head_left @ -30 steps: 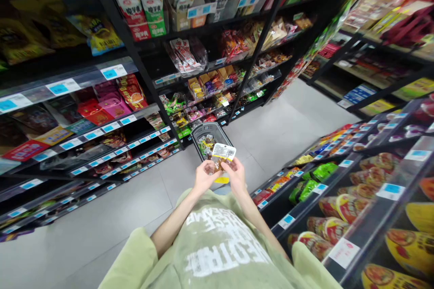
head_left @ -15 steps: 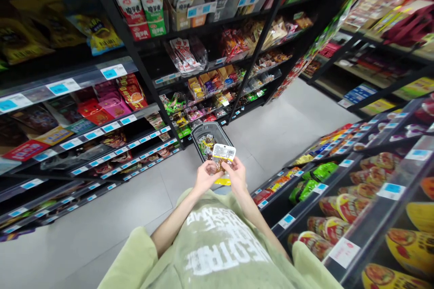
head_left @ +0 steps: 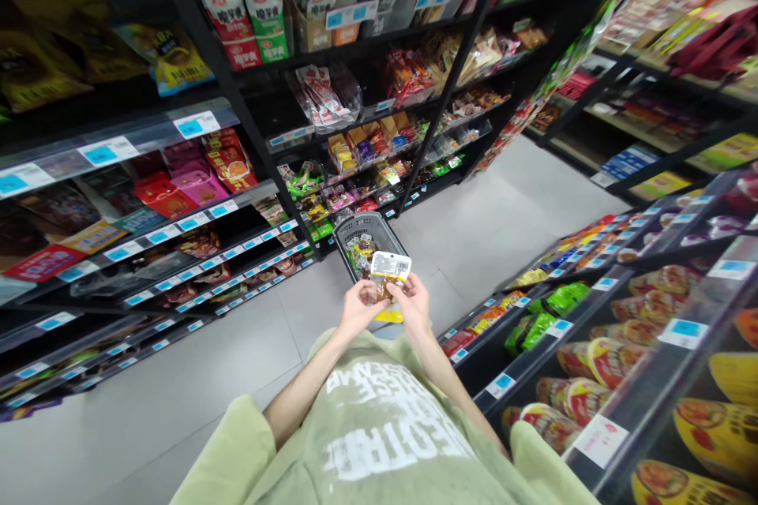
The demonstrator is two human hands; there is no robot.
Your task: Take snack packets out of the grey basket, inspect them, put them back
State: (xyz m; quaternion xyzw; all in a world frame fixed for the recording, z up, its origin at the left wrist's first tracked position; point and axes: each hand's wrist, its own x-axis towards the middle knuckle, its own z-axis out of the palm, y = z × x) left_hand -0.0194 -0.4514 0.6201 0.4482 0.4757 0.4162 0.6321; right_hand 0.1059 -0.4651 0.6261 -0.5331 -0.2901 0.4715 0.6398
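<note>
Between my hands, in front of my chest, is a snack packet (head_left: 391, 267) with a white and yellow printed top, a clear part showing brown food, and a yellow lower end. My left hand (head_left: 359, 306) grips its left side, fingers curled. On the opposite side my right hand (head_left: 414, 301) pinches it, with the thumb on the face turned to me. Just beyond the packet, a grey basket (head_left: 384, 226) stands on the floor, with several small wrapped snacks (head_left: 360, 251) inside. The packet hides part of the basket.
Shelves of bagged snacks (head_left: 171, 47) line my left, with price tags along their edges. A rack with small snack bins (head_left: 367, 146) stands ahead. On my right, a low shelf holds cup noodles (head_left: 604, 363) and green packets (head_left: 560, 300). Grey floor tiles (head_left: 474, 229) run between.
</note>
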